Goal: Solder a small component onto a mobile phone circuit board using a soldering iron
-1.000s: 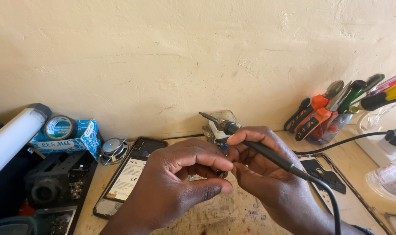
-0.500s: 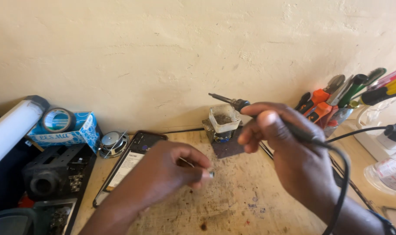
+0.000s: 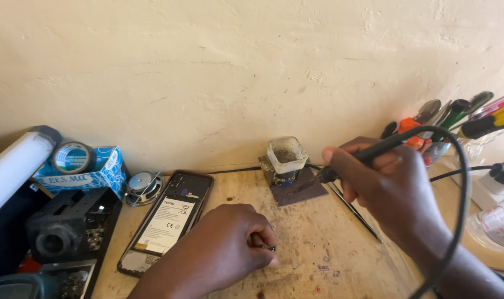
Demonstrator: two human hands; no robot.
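Observation:
My right hand (image 3: 387,185) grips a black soldering iron (image 3: 373,152) with a black cord (image 3: 456,210); its tip points left and down toward the small clear pot (image 3: 287,155) on a dark pad (image 3: 299,191). My left hand (image 3: 224,249) rests on the wooden bench (image 3: 318,254), fingers pinched on a tiny metal part (image 3: 269,248). An opened phone (image 3: 166,221) with its back cover off lies just left of that hand.
A tape roll (image 3: 72,158) sits on a blue box (image 3: 94,171) at the left, beside a white tube (image 3: 14,166) and a small speaker (image 3: 143,185). Black equipment (image 3: 63,227) stands at lower left. Screwdrivers (image 3: 451,119) fill a holder at right; tweezers (image 3: 354,210) lie on the bench.
My hands have separated. The right hand swung the iron's tip down toward the pot. The left hand dropped to the bench with the small part.

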